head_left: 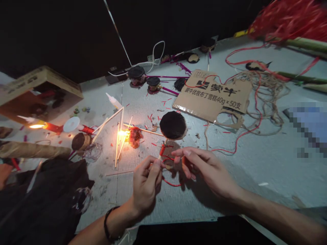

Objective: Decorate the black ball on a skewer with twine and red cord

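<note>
My left hand [148, 178] is closed in a pinch on the thin pale stick of a small drum-like piece with a round black top [173, 125]. Red cord [162, 149] is wound round the stick just below that disc. My right hand [196, 165] is held beside the stick, its fingers apart and partly curled. Loose red cord runs from the stick towards its fingertips, and another loop curves beneath; whether the fingers grip any cord is hidden. Left of the disc, a flame [124, 134] burns by a melted red lump [135, 136] among several pale wooden sticks [117, 144].
A second flame [37, 126] burns at a red candle-like tube on the left. A flattened cardboard piece [214, 97], tangled twine [268, 98] and red cord lie to the right. Black cloth [48, 194] covers the lower left. More black-topped pieces [136, 73] lie behind.
</note>
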Motion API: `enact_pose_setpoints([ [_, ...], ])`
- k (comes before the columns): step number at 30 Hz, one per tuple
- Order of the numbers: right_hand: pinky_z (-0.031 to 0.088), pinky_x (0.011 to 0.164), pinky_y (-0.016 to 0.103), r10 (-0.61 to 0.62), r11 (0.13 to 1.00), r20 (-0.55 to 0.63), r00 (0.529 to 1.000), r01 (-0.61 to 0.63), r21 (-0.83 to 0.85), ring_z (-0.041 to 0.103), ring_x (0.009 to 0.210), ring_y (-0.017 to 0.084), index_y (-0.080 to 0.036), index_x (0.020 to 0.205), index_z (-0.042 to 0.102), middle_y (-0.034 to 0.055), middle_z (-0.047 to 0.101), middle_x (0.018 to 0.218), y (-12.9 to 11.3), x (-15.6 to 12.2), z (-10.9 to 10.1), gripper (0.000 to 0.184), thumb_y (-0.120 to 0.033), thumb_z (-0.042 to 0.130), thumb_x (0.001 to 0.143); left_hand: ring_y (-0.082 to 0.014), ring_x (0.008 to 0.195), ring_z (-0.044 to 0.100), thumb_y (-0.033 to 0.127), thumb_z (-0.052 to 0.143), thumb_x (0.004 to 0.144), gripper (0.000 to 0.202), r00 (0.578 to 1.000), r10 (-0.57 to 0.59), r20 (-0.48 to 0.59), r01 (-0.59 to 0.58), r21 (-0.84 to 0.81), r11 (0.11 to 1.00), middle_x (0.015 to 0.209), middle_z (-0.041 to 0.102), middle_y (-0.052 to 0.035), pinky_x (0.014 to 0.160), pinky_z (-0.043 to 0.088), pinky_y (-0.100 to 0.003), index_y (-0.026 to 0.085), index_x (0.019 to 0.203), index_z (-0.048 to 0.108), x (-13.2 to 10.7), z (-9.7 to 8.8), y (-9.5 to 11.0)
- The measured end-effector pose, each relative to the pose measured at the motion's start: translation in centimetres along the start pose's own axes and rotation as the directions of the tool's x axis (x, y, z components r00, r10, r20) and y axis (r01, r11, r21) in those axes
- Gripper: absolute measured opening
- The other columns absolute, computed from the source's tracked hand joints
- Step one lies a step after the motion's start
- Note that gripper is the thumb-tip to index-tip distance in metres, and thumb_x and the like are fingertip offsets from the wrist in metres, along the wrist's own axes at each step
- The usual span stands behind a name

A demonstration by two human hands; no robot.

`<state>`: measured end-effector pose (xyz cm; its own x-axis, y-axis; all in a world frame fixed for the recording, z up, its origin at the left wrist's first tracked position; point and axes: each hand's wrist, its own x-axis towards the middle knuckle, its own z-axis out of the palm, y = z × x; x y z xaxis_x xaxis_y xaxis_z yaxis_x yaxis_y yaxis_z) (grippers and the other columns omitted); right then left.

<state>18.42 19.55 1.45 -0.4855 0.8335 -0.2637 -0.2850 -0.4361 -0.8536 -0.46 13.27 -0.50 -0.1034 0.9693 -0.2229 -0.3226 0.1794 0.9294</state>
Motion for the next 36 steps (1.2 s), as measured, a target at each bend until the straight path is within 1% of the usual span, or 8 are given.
enact_pose_setpoints([
  [2,0.054,0.048,0.027,0.006,1.000,-0.029,1.000,-0.006,-0.005,0.056,0.053,0.013,-0.020,0.110,0.083,-0.0017,0.061,0.063,0.0,0.1,0.0,0.046,-0.062,0.066,0.105,-0.0050,0.038,0.021,0.056,0.068,0.106,0.040,1.000,-0.001,-0.002,0.001,-0.006,1.000,0.050,0.032,0.0120,0.036,0.023,-0.016,0.020,0.089,0.066,0.0,0.0,0.0],
  [5,0.055,0.054,0.026,-0.098,0.989,-0.104,0.990,0.085,-0.119,0.059,0.060,0.013,-0.024,0.104,0.083,0.0010,0.071,0.077,-0.1,0.3,-0.2,0.029,-0.052,0.079,0.099,-0.0049,0.038,0.020,0.055,0.068,0.106,0.040,1.000,0.006,-0.014,-0.006,-0.018,1.000,0.049,0.031,0.0122,0.036,0.023,-0.016,0.020,0.089,0.066,-0.1,0.0,0.0],
  [9,0.061,0.081,0.032,-0.288,0.934,-0.126,0.949,0.250,-0.254,0.072,0.092,0.018,-0.028,0.099,0.083,0.0043,0.078,0.105,-0.2,0.6,-0.4,0.013,-0.039,0.086,0.094,-0.0053,0.037,0.023,0.055,0.068,0.107,0.040,1.000,0.024,0.002,-0.024,0.005,1.000,0.048,0.034,0.0115,0.036,0.023,-0.017,0.020,0.089,0.067,0.0,0.1,0.2],
  [14,0.064,0.093,0.040,-0.207,0.945,-0.019,0.978,0.195,-0.265,0.075,0.107,0.023,-0.027,0.105,0.082,0.0067,0.080,0.117,0.0,0.4,-0.2,0.014,-0.039,0.082,0.097,-0.0053,0.038,0.022,0.054,0.067,0.108,0.039,1.000,0.006,0.022,-0.006,-0.002,1.000,0.049,0.034,0.0116,0.037,0.023,-0.017,0.020,0.089,0.066,-0.2,0.0,0.1],
  [17,0.063,0.100,0.041,-0.191,0.940,0.029,0.981,0.192,-0.284,0.077,0.110,0.022,-0.027,0.112,0.081,0.0064,0.082,0.115,0.4,0.3,0.1,0.020,-0.038,0.084,0.096,-0.0057,0.039,0.024,0.054,0.064,0.109,0.039,0.998,-0.020,0.067,0.019,0.019,1.000,0.049,0.035,0.0112,0.039,0.024,-0.018,0.019,0.091,0.066,-0.5,-0.2,-0.2],
  [20,0.063,0.098,0.038,-0.220,0.921,0.036,0.975,0.220,-0.323,0.078,0.103,0.020,-0.027,0.110,0.082,0.0048,0.084,0.109,0.8,0.2,0.2,0.017,-0.037,0.084,0.096,-0.0059,0.040,0.026,0.054,0.064,0.109,0.040,0.995,-0.036,0.093,0.031,0.054,0.998,0.049,0.035,0.0107,0.041,0.024,-0.018,0.019,0.090,0.065,-0.7,-0.4,-0.4],
  [25,0.064,0.082,0.032,-0.191,0.920,0.043,0.981,0.194,-0.340,0.078,0.089,0.018,-0.026,0.106,0.082,0.0040,0.084,0.099,1.0,0.0,0.0,0.015,-0.039,0.078,0.100,-0.0069,0.042,0.028,0.056,0.061,0.110,0.042,0.995,-0.036,0.098,0.025,0.108,0.994,0.050,0.036,0.0101,0.043,0.024,-0.020,0.019,0.090,0.066,-0.8,-0.4,-0.3],
  [36,0.061,0.077,0.030,-0.153,0.921,0.055,0.987,0.163,-0.353,0.073,0.083,0.017,-0.023,0.101,0.078,0.0025,0.079,0.091,0.3,0.2,0.2,0.013,-0.036,0.074,0.101,-0.0080,0.042,0.030,0.062,0.055,0.111,0.047,0.992,-0.033,0.124,0.011,0.171,0.985,0.050,0.037,0.0102,0.043,0.027,-0.021,0.019,0.091,0.063,-0.4,-0.1,0.6],
])
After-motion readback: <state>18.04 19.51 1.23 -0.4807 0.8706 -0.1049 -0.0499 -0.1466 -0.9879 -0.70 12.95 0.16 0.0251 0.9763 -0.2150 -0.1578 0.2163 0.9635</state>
